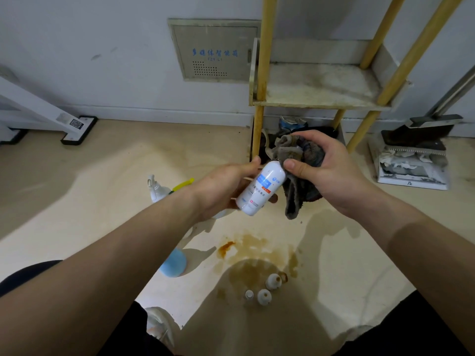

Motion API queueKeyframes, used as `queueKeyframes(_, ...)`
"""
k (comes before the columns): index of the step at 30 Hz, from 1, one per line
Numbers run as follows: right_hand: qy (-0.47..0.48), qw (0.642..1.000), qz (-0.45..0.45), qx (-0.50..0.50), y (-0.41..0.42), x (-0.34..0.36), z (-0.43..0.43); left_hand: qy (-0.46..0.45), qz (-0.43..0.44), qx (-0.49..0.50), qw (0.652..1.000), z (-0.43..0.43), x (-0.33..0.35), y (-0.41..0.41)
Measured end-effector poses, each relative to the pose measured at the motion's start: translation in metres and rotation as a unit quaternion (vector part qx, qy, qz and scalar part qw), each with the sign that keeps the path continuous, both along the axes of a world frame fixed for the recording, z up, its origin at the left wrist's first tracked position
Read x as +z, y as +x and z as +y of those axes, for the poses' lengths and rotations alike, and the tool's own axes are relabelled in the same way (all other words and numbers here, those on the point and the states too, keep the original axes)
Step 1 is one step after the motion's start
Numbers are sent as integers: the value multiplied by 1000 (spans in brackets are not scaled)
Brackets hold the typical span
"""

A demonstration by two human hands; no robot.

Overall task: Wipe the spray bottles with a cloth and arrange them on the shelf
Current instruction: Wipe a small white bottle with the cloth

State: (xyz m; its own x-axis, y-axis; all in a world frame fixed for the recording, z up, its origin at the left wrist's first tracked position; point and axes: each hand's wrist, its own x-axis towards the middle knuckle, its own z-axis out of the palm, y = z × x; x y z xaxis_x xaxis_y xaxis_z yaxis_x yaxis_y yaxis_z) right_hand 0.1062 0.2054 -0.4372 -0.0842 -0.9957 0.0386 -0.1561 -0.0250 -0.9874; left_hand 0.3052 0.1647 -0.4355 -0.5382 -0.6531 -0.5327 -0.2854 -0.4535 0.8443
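Note:
My left hand (pixel 221 186) grips a white bottle (pixel 261 188) with a blue label, tilted with its top toward the right. My right hand (pixel 331 168) holds a grey cloth (pixel 298 176) bunched over the bottle's top end, thumb pressing the cloth against it. A loose end of the cloth hangs down. The shelf (pixel 318 86), stained white boards on yellow poles, stands ahead against the wall. On the floor to the left stand a white trigger spray bottle (pixel 156 188) and a blue bottle (pixel 173 263), partly hidden by my left arm.
Three small white bottles (pixel 264 291) stand on a brown stain on the floor near me. Another sprayer (pixel 159 325) shows by my left knee. A dustpan and broom (pixel 413 155) lie right of the shelf. Dark items sit under the shelf's lower board.

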Motion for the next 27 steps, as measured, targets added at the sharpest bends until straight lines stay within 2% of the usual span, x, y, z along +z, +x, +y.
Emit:
queueKeyframes(2, -1, 1000, -4, -14, -3, 1, -2, 32, -11, -30, 999, 0, 0, 2)
queueKeyframes(4, -3, 1000, -4, -2, -7, 3, -3, 19, -4, -2, 1000, -1, -3, 0)
queueKeyframes(8, -4, 997, 75, 35, -10, 7, -1, -84, -5, 55, 995, -1, -6, -1)
queueKeyframes(11, -15, 994, 109, 22, -8, 5, 1, -179, -39, 62, 981, 0, -2, 2)
queueKeyframes(16, -7, 991, 134, 1, -6, 2, -1, -338, -110, 63, 933, 10, -16, -7)
queueKeyframes(20, 14, 985, 161, -65, 0, -2, -4, -435, -157, 31, 886, 18, -21, -13)
queueKeyframes(21, 15, 983, 166, -71, 0, -3, -4, -430, -155, 24, 889, 19, -21, -14)
queueKeyframes(23, 16, 985, 153, -78, 0, -4, -4, -373, -134, 27, 918, 17, -21, -15)
queueKeyframes(25, 17, 991, 101, -81, 2, -6, -4, -271, -75, 49, 958, 12, -22, -14)
queueKeyframes(27, 29, 996, 38, -72, 10, -10, -3, -176, 2, 89, 980, 10, -20, -14)
